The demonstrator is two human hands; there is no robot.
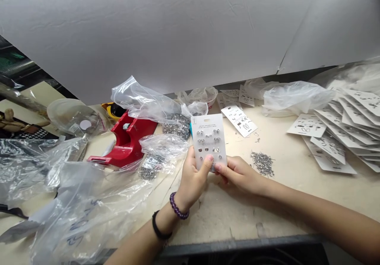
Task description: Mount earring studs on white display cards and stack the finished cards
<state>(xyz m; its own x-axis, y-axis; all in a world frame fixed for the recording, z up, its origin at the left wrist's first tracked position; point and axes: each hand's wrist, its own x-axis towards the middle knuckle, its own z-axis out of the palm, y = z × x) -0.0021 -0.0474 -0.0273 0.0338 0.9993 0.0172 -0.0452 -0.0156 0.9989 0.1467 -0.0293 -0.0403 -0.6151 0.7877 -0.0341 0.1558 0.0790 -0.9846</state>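
Note:
A white earring card (209,124) with rows of small studs stands tilted up in front of me, over the table. My left hand (194,174) grips its lower left side, thumb across the front. At the lower right corner, my right hand (236,172) pinches the card between thumb and fingers; the fingertips behind it are hidden. Whether a small stud is also in the right fingers, I cannot tell. Right of the hands lies a loose pile of small metal studs (263,163). Behind the held card, another earring card (239,120) lies flat on the table.
Stacked earring cards (350,126) fan out at the right. On the left stand a red tape dispenser (130,140) and clear plastic bags (97,205). Bags of metal pieces (177,126) lie behind my left hand. A grey-white panel (178,35) rises at the back.

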